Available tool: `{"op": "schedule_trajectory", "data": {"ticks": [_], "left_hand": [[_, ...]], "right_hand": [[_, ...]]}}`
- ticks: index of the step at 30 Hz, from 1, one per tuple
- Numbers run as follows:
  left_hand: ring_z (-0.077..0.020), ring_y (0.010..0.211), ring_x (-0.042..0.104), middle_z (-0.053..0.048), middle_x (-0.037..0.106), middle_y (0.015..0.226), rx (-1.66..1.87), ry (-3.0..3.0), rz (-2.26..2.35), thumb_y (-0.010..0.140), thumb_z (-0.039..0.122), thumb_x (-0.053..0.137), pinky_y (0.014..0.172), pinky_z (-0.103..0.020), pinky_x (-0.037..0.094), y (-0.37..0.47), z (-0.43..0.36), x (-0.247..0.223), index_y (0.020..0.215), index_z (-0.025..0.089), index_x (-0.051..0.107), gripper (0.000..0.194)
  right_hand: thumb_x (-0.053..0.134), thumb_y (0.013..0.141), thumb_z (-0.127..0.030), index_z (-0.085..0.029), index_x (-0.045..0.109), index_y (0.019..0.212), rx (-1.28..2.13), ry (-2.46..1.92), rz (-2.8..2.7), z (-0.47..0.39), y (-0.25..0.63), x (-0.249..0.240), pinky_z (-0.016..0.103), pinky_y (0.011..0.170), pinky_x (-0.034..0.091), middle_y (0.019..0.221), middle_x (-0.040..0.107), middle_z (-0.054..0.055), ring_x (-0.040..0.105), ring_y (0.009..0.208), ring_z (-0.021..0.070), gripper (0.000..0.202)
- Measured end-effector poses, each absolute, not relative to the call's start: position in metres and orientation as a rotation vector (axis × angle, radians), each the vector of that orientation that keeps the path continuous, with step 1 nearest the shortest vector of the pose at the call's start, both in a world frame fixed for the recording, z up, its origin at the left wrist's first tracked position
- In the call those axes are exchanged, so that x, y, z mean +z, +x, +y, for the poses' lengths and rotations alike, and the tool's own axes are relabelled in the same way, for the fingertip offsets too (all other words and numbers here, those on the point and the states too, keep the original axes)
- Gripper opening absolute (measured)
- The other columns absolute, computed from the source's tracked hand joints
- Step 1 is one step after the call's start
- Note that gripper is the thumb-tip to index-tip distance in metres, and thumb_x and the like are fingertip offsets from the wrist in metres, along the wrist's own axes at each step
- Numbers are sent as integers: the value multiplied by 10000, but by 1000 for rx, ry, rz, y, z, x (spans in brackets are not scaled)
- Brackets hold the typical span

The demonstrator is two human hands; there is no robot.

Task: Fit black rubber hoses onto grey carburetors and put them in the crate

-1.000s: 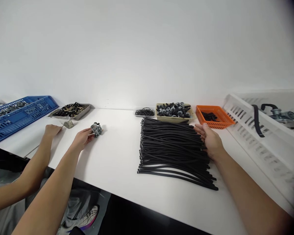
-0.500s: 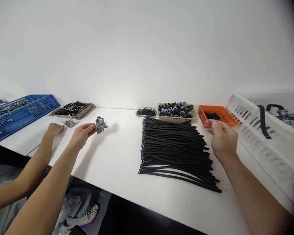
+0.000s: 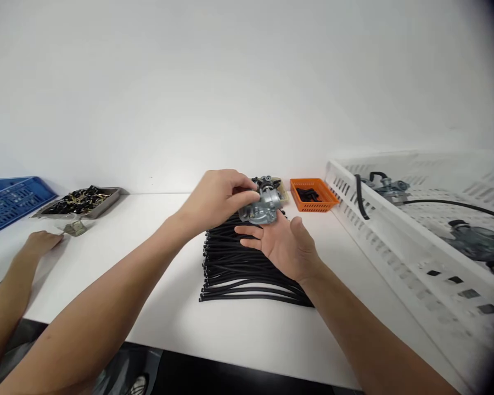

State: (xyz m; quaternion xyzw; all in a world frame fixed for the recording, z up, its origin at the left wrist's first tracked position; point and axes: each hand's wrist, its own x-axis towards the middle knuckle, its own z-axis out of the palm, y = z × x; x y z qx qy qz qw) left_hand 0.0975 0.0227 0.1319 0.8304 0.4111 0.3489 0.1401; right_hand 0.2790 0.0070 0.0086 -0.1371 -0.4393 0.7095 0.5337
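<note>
Head view: your left hand [image 3: 220, 198] has the carb [image 3: 263, 207] pinched between thumb and fingers, held above the black hoses [image 3: 247, 260]. Your right hand [image 3: 288, 247] is open, palm up, fingers spread, just under the carb; looks like it's touching the underside, but overlap makes that hard to call. Right of the grip and farther back: orange basket [image 3: 316, 207] with black pieces inside, then the white crate [image 3: 399, 244] holding more carbs. Well left of the grip: metal tray [image 3: 110, 202] of small parts, blue crate [image 3: 22, 204], co-worker's hand [image 3: 42, 242].
</note>
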Motion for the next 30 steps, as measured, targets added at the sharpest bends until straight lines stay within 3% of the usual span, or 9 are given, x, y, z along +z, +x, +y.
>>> {"op": "schedule_trajectory", "data": {"ticks": [5,9,12,15,22,30], "left_hand": [[-139,784,686,-15,802,893,926,2431,983,911,320,710,739,-293,513,130,45,119,917,220,826,153],[-170,861,711,-65,816,1000,1071,2280,1266,973,444,637,776,-320,548,117,92,110,1108,215,815,320],[-207,877,711,-92,816,1015,832,2326,1766,939,375,676,823,-373,557,97,137,87,1090,209,825,269],[-258,923,717,-106,811,992,665,2371,1857,898,296,696,862,-419,559,84,165,58,1031,220,849,217],[-307,1154,688,-102,753,1296,328,2603,1808,953,275,563,992,-423,532,93,178,38,1210,299,830,372],[-317,1095,696,-95,813,1220,88,2545,1778,813,225,710,1005,-430,522,97,208,46,1007,312,875,270]], "right_hand": [[660,916,-765,-186,759,1123,1678,-375,-699,14,288,18,313,625,607,974,780,96,752,786,229,623],[432,1017,-764,-129,754,1101,1708,-402,-490,24,301,22,273,512,547,969,788,155,715,680,204,718],[354,1032,-768,-109,752,1095,1686,-406,-394,29,309,22,264,500,543,970,789,169,708,672,199,772],[403,1018,-767,-116,751,1079,1672,-383,-371,31,315,20,264,509,550,962,790,167,707,676,197,741],[443,1013,-749,-139,764,1072,1671,-365,-441,32,317,15,269,527,549,987,801,143,710,692,190,692],[552,964,-766,-162,765,1056,1669,-392,-546,34,314,10,285,532,532,981,799,128,712,685,199,646]]}}
